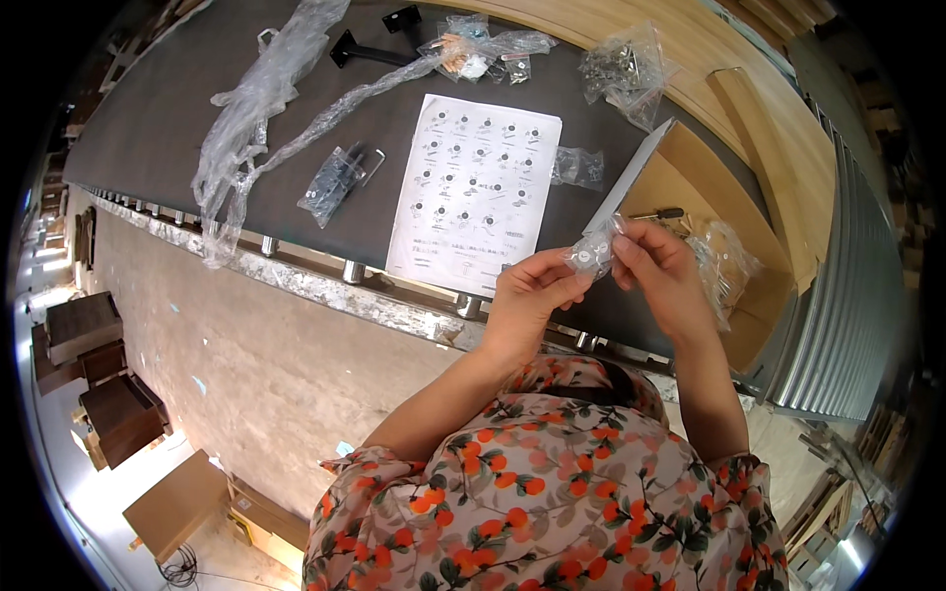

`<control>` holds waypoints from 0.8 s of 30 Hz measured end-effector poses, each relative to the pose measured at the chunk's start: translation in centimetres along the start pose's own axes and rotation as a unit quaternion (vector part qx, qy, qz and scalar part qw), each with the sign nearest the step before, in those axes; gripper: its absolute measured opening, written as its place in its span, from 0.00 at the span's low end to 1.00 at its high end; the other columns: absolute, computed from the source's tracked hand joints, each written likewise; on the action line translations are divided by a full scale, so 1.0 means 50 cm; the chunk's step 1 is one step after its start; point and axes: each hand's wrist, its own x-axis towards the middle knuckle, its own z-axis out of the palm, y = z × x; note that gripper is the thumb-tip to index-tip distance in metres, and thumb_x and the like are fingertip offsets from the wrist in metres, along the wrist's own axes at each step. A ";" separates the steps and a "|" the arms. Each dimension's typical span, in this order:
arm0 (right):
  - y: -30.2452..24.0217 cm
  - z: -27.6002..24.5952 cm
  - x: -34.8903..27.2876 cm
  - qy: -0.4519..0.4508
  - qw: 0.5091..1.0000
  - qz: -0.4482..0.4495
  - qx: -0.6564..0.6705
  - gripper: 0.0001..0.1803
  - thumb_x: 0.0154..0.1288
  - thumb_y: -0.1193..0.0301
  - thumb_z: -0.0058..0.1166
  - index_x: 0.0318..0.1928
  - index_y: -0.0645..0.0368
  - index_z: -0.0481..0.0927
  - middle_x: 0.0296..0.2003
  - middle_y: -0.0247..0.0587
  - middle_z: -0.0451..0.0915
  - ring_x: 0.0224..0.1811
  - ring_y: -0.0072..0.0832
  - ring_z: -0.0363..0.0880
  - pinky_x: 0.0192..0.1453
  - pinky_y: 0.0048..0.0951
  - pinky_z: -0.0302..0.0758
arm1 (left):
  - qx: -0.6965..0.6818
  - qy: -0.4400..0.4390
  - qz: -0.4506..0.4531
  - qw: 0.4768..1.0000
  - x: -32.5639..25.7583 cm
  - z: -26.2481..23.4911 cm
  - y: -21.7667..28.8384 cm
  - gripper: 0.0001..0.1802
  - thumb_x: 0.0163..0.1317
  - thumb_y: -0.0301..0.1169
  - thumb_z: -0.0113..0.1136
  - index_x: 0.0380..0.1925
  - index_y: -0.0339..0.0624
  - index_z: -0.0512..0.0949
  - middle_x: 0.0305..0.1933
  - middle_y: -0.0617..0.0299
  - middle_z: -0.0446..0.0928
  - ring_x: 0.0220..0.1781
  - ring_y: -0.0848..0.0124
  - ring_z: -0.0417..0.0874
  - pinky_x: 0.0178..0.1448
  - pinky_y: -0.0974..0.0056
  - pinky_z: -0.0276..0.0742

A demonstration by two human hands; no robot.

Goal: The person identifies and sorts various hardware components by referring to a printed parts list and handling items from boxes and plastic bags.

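Between my two hands is a small clear plastic bag (591, 254), held over the table's near edge. My left hand (534, 295) pinches its lower left side, and my right hand (658, 271) grips the upper right end with thumb and finger. What the bag contains is too small to make out. Just beyond my left hand lies a white printed sheet (473, 212) with rows of small pictures. An open cardboard box (680, 163) stands by my right hand, with a dark-handled screwdriver (658, 214) and a clear bag of parts (724, 266) inside.
A bag of dark fittings (333, 185) lies left of the sheet beside an L-shaped hex key (374, 167). Crumpled clear wrap (246, 108), black metal brackets (370, 51) and a bag of metal hardware (623, 74) lie farther back. Metal rollers (353, 271) line the table's near edge.
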 end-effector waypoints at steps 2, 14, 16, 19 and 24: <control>0.000 0.000 0.001 0.001 1.000 0.002 0.004 0.09 0.68 0.72 0.51 0.43 0.65 0.77 0.25 0.31 0.74 0.25 0.15 0.67 0.29 0.16 0.64 | 0.001 0.013 0.001 1.000 -0.002 0.001 0.006 0.13 0.55 0.23 0.65 0.42 0.37 0.79 0.32 0.65 0.80 0.31 0.80 0.75 0.35 0.76 0.69; 0.000 0.005 0.006 0.007 1.000 0.008 0.022 0.09 0.68 0.72 0.51 0.43 0.65 0.77 0.26 0.32 0.75 0.26 0.15 0.70 0.28 0.17 0.67 | -0.025 -0.012 0.023 0.999 -0.005 -0.003 0.006 0.16 0.53 0.19 0.64 0.44 0.36 0.79 0.37 0.63 0.80 0.34 0.81 0.75 0.36 0.75 0.68; 0.002 0.005 0.007 0.007 1.000 0.007 0.029 0.09 0.68 0.72 0.50 0.43 0.65 0.77 0.26 0.32 0.75 0.26 0.15 0.70 0.28 0.17 0.67 | -0.021 -0.014 0.025 0.999 -0.006 -0.002 0.009 0.16 0.54 0.19 0.63 0.44 0.36 0.79 0.37 0.63 0.80 0.34 0.81 0.75 0.36 0.75 0.68; 0.004 0.007 0.009 0.009 0.999 0.007 0.037 0.09 0.68 0.71 0.50 0.42 0.65 0.77 0.26 0.32 0.75 0.26 0.15 0.69 0.28 0.17 0.67 | -0.018 -0.015 0.022 0.999 -0.004 -0.005 0.010 0.14 0.55 0.20 0.63 0.43 0.36 0.79 0.35 0.64 0.80 0.32 0.80 0.75 0.35 0.75 0.69; -0.012 0.017 0.007 -0.020 0.999 0.029 -0.002 0.09 0.67 0.69 0.52 0.40 0.63 0.77 0.26 0.31 0.75 0.25 0.13 0.69 0.27 0.15 0.66 | -0.031 0.003 -0.012 0.999 -0.003 -0.004 0.011 0.10 0.58 0.23 0.61 0.41 0.35 0.78 0.32 0.65 0.78 0.29 0.79 0.75 0.33 0.75 0.68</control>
